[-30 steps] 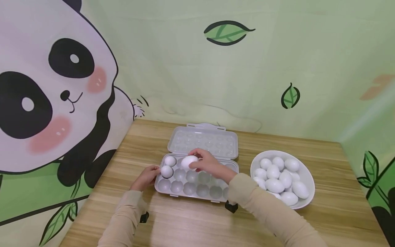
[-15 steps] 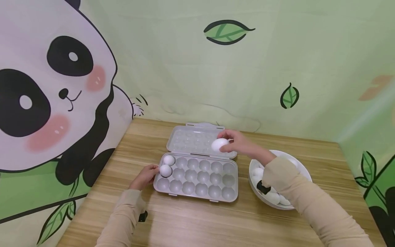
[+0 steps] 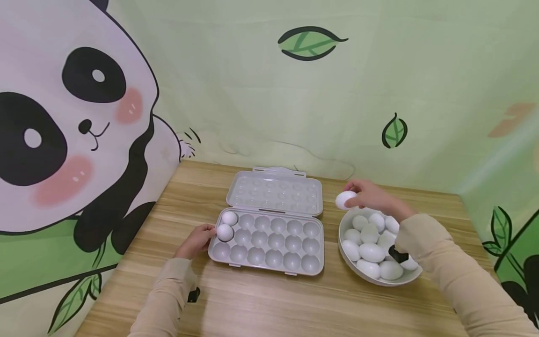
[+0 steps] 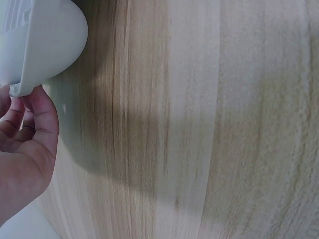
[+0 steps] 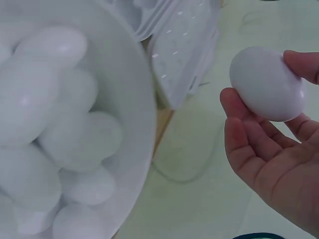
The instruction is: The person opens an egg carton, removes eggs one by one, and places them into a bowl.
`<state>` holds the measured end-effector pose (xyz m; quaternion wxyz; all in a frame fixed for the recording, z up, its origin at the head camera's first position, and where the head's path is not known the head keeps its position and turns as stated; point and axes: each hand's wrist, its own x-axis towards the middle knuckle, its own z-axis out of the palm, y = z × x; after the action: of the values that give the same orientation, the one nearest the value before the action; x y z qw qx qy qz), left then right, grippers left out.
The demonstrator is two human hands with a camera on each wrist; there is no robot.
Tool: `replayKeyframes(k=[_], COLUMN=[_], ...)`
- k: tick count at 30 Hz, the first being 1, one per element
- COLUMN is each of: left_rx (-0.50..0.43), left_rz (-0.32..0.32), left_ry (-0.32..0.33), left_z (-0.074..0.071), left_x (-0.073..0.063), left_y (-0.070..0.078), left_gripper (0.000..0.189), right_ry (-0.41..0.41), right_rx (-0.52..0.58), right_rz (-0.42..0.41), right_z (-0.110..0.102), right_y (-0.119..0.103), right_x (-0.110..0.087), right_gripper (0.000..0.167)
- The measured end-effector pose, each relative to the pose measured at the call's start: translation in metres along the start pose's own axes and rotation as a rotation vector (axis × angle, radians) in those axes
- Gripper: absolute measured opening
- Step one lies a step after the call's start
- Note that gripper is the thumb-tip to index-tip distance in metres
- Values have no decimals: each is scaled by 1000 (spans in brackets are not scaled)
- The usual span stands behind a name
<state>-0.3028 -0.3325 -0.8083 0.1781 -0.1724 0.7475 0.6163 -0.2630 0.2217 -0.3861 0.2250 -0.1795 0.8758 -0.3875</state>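
A white egg [image 5: 266, 83] is pinched between the thumb and fingers of my right hand [image 3: 372, 195], held above the far left rim of a white bowl [image 3: 343, 250]. The bowl is heaped with white eggs [image 3: 372, 252]. My left hand [image 3: 198, 241] pinches the left edge of a grey plastic egg carton [image 3: 266, 242], whose lid [image 3: 275, 192] lies folded back behind it. Two eggs [image 3: 225, 232] sit in the carton's leftmost column, in the back and middle cups. In the left wrist view, the left fingertips [image 4: 37, 94] meet the carton's rim.
The wooden table [image 3: 252, 304] ends at the back against a light green cloth backdrop [image 3: 236, 93] printed with a panda and leaves. Bowl and carton stand side by side with a narrow strip of table between them.
My right hand has carried the egg from over the carton's back row, past the lid, rightward to the bowl. The left hand keeps its hold on the carton's edge.
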Motion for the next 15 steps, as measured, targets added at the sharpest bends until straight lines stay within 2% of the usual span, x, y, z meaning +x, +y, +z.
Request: replayKeyframes(k=[2,5,12,14,15], left_rx=[2,11,46,44,40], left_rz=[3,7,-10,0,-1], left_ry=[3,5,11,2,-4], left_z=[1,-1,-9,-8,-6], left_x=[-2,4,34,29,21], left_y=[1,-3,-28,-24,-18], left_gripper=[47,47,44,47,48], right_ry=[-1,-1,6,7,7], right_rx=[-42,-91,-145,-174,-189], right_rz=[26,45,39,44,43], right_z=[0,1,8,9,10], right_y=[8,19,41,47,49], right_x=[-1,-2,-1,1,2], right_gripper=[36,35,31,30,30])
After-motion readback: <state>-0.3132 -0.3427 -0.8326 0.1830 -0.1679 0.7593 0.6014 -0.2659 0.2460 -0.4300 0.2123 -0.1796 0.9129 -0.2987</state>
